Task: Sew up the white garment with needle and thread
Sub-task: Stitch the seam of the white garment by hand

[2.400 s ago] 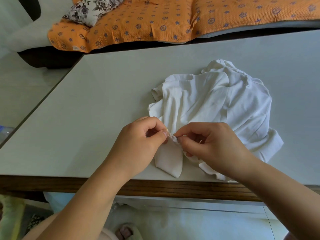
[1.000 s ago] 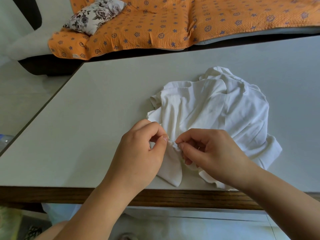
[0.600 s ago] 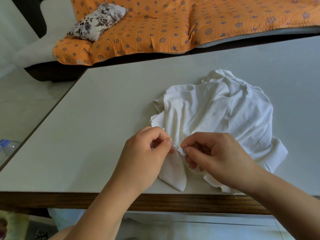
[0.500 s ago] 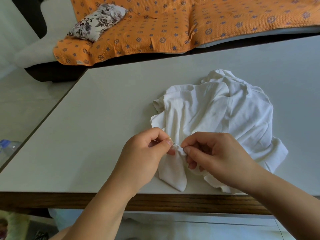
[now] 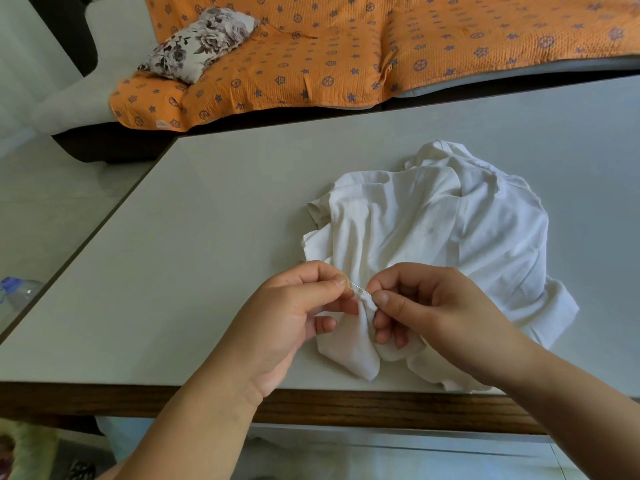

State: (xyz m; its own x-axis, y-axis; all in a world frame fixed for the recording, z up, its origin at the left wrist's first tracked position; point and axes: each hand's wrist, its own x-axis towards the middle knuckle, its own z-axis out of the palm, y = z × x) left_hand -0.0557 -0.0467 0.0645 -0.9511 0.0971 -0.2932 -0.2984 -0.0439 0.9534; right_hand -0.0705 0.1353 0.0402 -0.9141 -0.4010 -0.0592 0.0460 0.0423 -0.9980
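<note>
A crumpled white garment (image 5: 446, 233) lies on the pale grey table (image 5: 207, 237), right of centre. One fold of it reaches toward the front edge. My right hand (image 5: 429, 310) pinches a bunched bit of that fold between thumb and forefinger. My left hand (image 5: 291, 317) pinches a thin metal needle (image 5: 356, 287) that sticks out of the bunched cloth toward the left. The two hands nearly touch above the fold. I cannot make out the thread.
The table has a dark wooden front edge (image 5: 346, 407). Behind it stands a sofa with an orange patterned cover (image 5: 346, 46) and a floral cushion (image 5: 197, 43). A plastic bottle (image 5: 17, 292) lies on the floor at the far left.
My left hand has drawn the needle a little to the left, out of the bunched cloth. My right hand keeps its pinch on the fold.
</note>
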